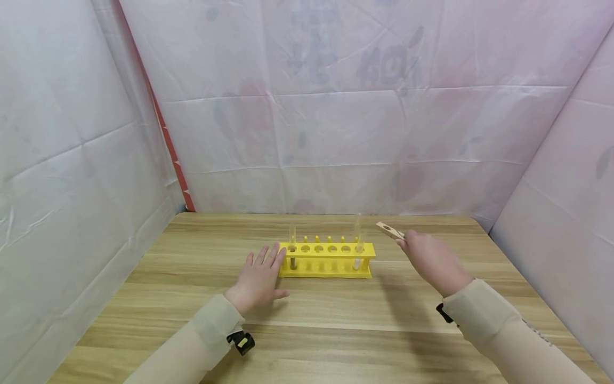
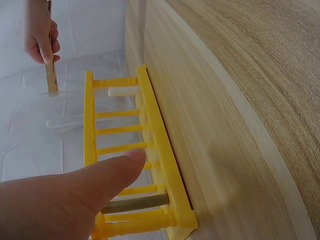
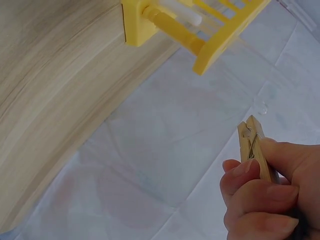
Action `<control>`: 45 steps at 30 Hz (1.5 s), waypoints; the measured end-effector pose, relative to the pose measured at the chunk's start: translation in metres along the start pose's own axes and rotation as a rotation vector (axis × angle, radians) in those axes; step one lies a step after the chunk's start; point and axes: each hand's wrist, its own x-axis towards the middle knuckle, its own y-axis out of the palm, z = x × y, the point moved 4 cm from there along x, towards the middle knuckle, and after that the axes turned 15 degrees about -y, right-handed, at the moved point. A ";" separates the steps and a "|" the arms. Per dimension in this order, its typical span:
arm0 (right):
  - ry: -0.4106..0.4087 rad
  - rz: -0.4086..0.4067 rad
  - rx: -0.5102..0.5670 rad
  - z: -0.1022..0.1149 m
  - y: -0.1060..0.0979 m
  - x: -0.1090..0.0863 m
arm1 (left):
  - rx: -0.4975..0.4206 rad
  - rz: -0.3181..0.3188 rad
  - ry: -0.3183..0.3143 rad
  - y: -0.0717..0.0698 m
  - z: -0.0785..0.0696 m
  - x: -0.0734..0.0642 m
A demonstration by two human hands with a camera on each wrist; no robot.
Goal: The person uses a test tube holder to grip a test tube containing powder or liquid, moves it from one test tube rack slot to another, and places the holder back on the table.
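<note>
A yellow test tube rack stands on the table in the head view. My left hand rests at its left end, fingers straight, the thumb stretched along its front side. A test tube with dark contents is in the leftmost hole, and one with white contents in the rightmost. Behind them a clear tube sits upside down over a rear peg. To the right of the rack, my right hand grips a wooden test tube holder, its tip pointing toward the tubes.
The wood-grain table reaches back to a pale, patterned cloth. More cloth hangs on the left and right sides. A row of yellow pegs runs along the rear of the rack.
</note>
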 end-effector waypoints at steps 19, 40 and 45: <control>-0.005 0.000 0.006 0.005 0.000 0.004 | 0.008 -0.011 0.010 0.000 0.000 0.000; -0.015 -0.017 0.006 0.013 -0.005 0.009 | 0.026 -0.014 0.010 0.003 0.000 0.002; -0.014 -0.011 -0.007 0.015 -0.006 0.010 | 0.025 -0.004 0.006 0.003 0.000 0.001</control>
